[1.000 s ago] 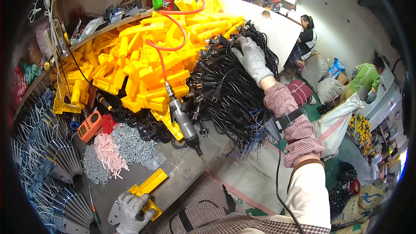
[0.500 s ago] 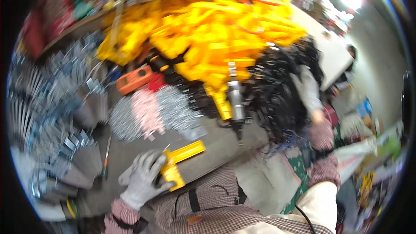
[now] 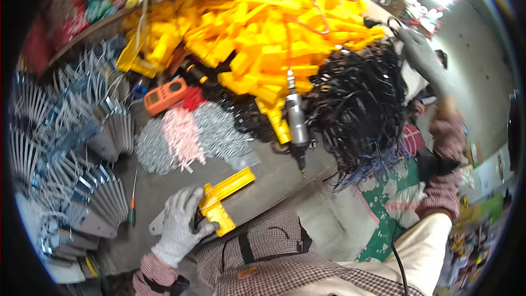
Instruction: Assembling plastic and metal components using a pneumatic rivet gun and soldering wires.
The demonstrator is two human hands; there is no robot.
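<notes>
My left hand (image 3: 179,225), in a grey knit glove, grips a yellow plastic part (image 3: 226,198) lying on the grey bench near its front edge. My right hand (image 3: 421,57), also gloved, is raised at the far right above a tangle of black cables (image 3: 359,109) and holds a black cable (image 3: 390,23) pulled up from it. A grey power screwdriver (image 3: 296,126) hangs tip-down on an orange coiled hose, between the yellow pile and the cables.
A big heap of yellow plastic parts (image 3: 257,38) fills the back. Piles of silver and pink screws (image 3: 189,137), an orange meter (image 3: 164,96), fanned metal brackets (image 3: 66,148) at left, a small screwdriver (image 3: 131,205) near my left hand.
My head has swung left and down, so the bench shifts in view. My right hand rose from the cable heap with a cable. My left hand stays on the yellow part.
</notes>
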